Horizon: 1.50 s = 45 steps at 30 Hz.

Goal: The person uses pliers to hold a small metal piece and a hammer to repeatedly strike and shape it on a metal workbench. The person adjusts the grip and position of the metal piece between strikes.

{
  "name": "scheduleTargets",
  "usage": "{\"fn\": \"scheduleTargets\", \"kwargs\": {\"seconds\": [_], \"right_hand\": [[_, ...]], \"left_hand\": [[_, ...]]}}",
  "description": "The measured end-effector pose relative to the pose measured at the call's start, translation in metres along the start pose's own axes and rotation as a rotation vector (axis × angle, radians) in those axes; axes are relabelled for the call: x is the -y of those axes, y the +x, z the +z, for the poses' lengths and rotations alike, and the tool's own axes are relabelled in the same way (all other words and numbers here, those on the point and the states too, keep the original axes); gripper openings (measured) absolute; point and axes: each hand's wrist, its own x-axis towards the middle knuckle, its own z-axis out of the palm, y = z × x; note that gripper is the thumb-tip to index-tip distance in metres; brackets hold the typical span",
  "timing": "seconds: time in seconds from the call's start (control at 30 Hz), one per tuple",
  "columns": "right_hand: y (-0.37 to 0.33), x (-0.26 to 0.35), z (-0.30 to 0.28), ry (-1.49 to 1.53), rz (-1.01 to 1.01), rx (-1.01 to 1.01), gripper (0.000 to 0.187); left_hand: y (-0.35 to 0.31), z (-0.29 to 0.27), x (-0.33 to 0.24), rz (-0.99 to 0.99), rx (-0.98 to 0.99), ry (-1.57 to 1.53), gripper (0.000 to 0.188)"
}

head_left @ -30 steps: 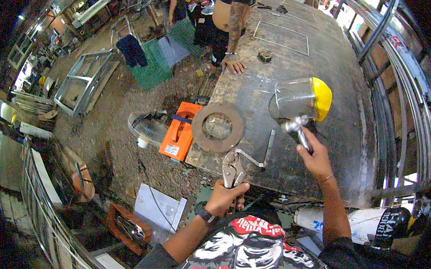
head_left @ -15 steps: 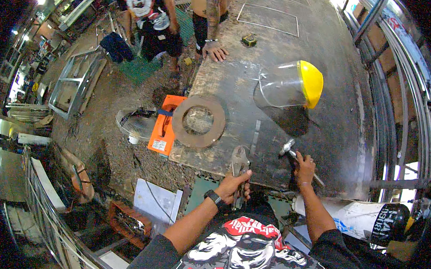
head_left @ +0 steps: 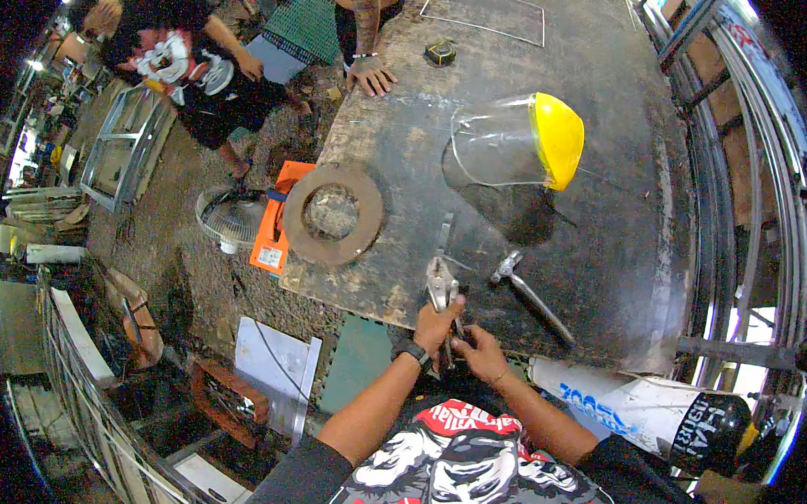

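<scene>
My left hand (head_left: 436, 325) is closed round the handles of silver locking pliers (head_left: 440, 283), their jaws pointing away from me over the table's near edge. Against the lower end of the pliers my right hand (head_left: 480, 349) is pinched, its fingertips partly hidden. A flat metal strip (head_left: 446, 229) lies just beyond the jaws; whether they grip it I cannot tell. To the right, a hammer (head_left: 536, 296) rests on the dark worktable (head_left: 401, 297), head up and left. Farther back stands a clear face shield with a yellow crown (head_left: 558, 141), over its own shadow.
A brown flat ring (head_left: 365, 215) lies at the table's left edge, by an orange panel (head_left: 271, 245) and a fan (head_left: 232, 216). Behind are a tape measure (head_left: 440, 53) and a co-worker's hand (head_left: 371, 75). Another person bends at left. A white gas cylinder (head_left: 628, 402) lies at right.
My right hand has let go of the hammer, which now lies on the table, and has come left to the pliers. The person at left has bent and shifted left. The view has shifted slightly.
</scene>
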Motion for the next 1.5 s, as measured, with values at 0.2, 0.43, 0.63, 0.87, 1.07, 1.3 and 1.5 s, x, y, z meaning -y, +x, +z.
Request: {"fn": "scheduleTargets", "kwargs": {"seconds": [0.2,0.43,0.63,0.87,1.07,1.3,1.5], "right_hand": [[0.005,-0.017,-0.068,-0.315,0.070,0.033,0.024],[0.019,-0.036,-0.122,-0.562,-0.378,-0.091,0.020],[0.037,-0.050,-0.227,-0.563,-0.054,-0.052,0.018],[0.084,-0.073,-0.263,-0.932,-0.047,-0.046,0.039],[0.097,0.002,-0.162,-0.558,-0.388,-0.311,0.048],[0.098,0.095,0.022,0.269,-0.140,0.169,0.045],[0.127,0.135,0.096,0.489,0.147,0.382,0.024]], "left_hand": [[0.003,-0.004,-0.005,0.043,0.120,-0.093,0.035],[0.008,0.021,0.009,0.225,0.106,0.046,0.055],[0.034,0.008,-0.001,0.763,-0.418,0.888,0.045],[0.076,-0.007,-0.034,0.867,-0.306,1.084,0.032],[0.030,-0.041,-0.018,0.725,-0.508,0.591,0.020],[-0.026,-0.093,-0.004,0.800,-0.835,0.322,0.019],[-0.036,-0.163,0.005,0.580,-0.823,0.094,0.020]]}}
